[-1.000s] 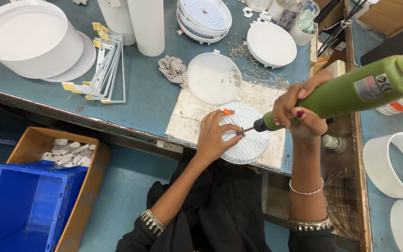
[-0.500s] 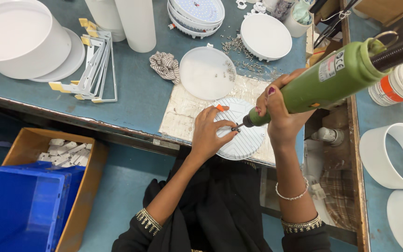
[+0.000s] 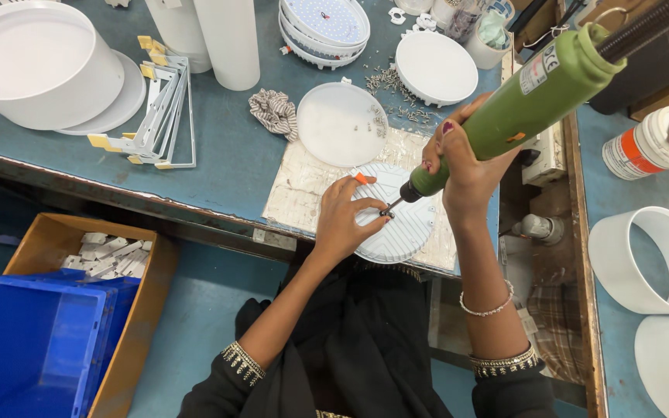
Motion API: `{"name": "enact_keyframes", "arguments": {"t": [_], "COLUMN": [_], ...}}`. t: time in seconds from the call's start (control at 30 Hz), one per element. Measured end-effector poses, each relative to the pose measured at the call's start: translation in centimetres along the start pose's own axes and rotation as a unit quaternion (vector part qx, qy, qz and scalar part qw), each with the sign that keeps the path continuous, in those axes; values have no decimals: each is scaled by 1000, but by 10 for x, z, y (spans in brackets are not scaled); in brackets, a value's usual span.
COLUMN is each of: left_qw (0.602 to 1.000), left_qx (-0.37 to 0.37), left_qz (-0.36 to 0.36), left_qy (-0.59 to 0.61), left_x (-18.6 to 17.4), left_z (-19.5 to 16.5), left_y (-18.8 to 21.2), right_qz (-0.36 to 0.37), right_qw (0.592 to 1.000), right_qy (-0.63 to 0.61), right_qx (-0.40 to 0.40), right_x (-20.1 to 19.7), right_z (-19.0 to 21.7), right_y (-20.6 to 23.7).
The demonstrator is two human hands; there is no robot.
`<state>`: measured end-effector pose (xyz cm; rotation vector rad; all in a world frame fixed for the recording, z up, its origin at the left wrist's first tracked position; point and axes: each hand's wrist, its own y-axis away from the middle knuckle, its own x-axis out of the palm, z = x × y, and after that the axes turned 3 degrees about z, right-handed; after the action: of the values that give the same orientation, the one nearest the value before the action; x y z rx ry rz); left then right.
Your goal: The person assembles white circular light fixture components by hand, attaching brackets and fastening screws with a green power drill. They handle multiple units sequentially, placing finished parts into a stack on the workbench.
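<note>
- Head view, looking down on a blue-green desk [image 3: 218,155].
- Right hand [image 3: 466,166]: fingers wrapped tight round a green power screwdriver [image 3: 528,97], tilted, bit pointing down-left.
- Bit tip meets the white ribbed round housing [image 3: 400,224], which lies flat on a worn pale mat [image 3: 303,186] at the near edge of the desk.
- Left hand [image 3: 346,220]: rests on the left part of the housing, fingers spread and pressing it down, fingertips just beside the bit; closed on nothing.
- Far of the housing: a flat white disc [image 3: 338,124] with small screws on it; a striped rag [image 3: 274,112] to its left.
- Far left: large white cylinder [image 3: 36,66], white metal brackets [image 3: 160,108] beside it.
- Near left, below the desk: blue crate [image 3: 29,348] in a cardboard box [image 3: 145,286].
- Right: white rings [image 3: 644,259].
</note>
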<state>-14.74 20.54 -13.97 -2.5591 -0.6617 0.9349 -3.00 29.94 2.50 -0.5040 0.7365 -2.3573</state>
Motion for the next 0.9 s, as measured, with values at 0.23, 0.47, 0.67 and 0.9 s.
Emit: {"name": "enact_keyframes", "arguments": {"t": [0.23,0.47,0.67,0.9], "left_qw": [1000,1000,999,998], "left_qx": [4,13,25,27], "left_qz": [-4,-14,-31,-25], "left_qy": [-2,-3,24,48], "left_x": [1,0,5,3], "left_z": [1,2,4,3], "left_y": [1,0,1,-1], "right_qz": [9,7,-3,-24], "right_qw": [1000,1000,999,998], "right_qy": [9,-4,-24,-46], "right_qx": [-9,-17,-30,-38], "right_x": [2,1,-9,-39], "right_z": [2,6,14,41], "right_y": [2,-3,-10,-13]}}
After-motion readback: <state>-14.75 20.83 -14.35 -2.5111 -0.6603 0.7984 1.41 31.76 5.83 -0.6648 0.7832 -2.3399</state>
